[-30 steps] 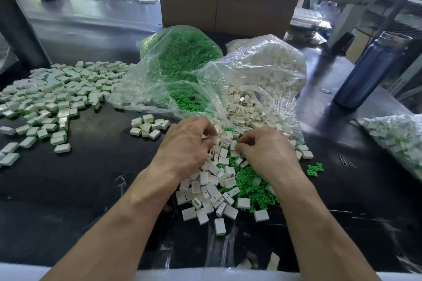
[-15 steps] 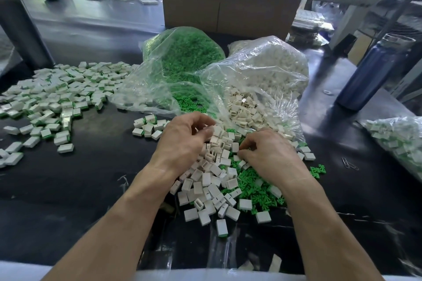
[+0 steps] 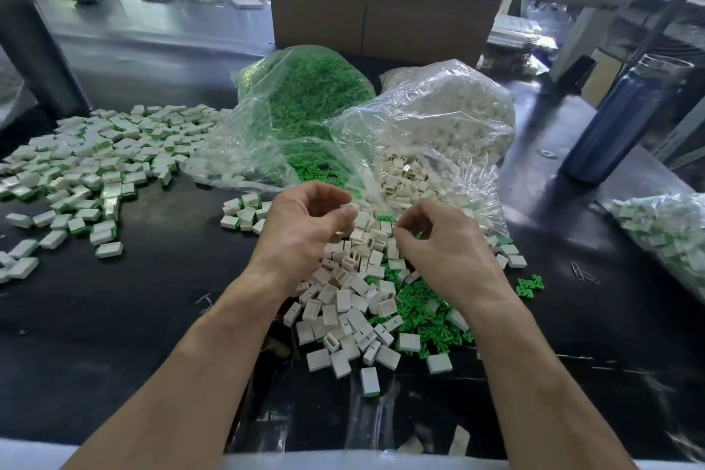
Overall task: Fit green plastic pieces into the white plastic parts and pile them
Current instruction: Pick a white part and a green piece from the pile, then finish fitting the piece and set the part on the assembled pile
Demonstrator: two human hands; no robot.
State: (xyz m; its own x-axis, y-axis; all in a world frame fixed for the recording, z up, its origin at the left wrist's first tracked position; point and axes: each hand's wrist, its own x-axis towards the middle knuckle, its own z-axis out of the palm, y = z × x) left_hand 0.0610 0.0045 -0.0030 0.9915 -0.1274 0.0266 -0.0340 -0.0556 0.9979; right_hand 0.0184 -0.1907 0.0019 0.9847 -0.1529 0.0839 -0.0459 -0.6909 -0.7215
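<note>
We find the left hand (image 3: 305,225) and right hand (image 3: 442,240) apart above the mixed heap (image 3: 366,301), fingers curled; whether either pinches a piece we cannot tell. White parts (image 3: 345,298) and green pieces (image 3: 423,311) lie loose there, presumably for quick picking; too many to count. Behind the heap stand two open bags: green stock (image 3: 305,95), white stock (image 3: 442,118). Left of it, one finished pile (image 3: 99,160).
</note>
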